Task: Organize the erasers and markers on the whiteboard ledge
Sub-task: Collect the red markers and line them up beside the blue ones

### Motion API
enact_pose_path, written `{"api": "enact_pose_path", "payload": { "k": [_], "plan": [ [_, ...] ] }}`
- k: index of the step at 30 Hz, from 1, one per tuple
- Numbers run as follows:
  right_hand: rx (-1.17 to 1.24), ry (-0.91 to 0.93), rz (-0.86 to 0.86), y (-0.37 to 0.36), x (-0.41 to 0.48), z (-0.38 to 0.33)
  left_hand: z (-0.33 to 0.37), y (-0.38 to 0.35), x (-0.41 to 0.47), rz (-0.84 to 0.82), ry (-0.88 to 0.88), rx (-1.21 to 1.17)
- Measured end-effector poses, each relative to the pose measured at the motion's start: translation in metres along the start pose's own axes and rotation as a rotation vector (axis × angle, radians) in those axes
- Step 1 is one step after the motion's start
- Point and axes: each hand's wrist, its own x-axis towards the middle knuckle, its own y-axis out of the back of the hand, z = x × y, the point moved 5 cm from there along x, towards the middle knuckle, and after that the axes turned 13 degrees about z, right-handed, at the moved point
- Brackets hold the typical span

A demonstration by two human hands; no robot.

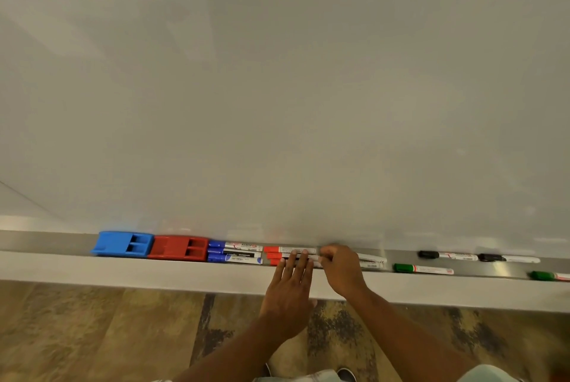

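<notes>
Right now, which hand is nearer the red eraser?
Left. The left hand lies on the red markers, just right of the red eraser; the right hand is farther right.

"MARKER" (partly legible) on blue marker (236,246)

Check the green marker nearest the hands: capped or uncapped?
Capped. The green marker lies flat on the ledge with its green cap on the left end.

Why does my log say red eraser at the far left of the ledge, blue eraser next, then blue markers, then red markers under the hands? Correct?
Not quite. The head view shows the blue eraser at the far left and the red eraser next to it. The rest holds: blue markers follow, then red markers under the left hand and right hand.
</notes>
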Motion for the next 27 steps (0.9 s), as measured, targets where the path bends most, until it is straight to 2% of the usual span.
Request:
{"api": "enact_pose_path", "payload": {
  "k": [9,19,27],
  "plan": [
    [-0.178,0.087,0.056,-0.004,-0.011,-0.013,-0.009,-0.008,-0.001,-0.003,0.010,0.024],
    [-0.245,0.031,0.017,-0.022,-0.018,-0.010,-0.023,-0.005,-0.008,-0.013,0.039,0.057],
    [-0.206,-0.019,0.018,-0.025,-0.018,-0.010,-0.025,0.001,-0.010,-0.004,0.008,0.038]
  ]
}}
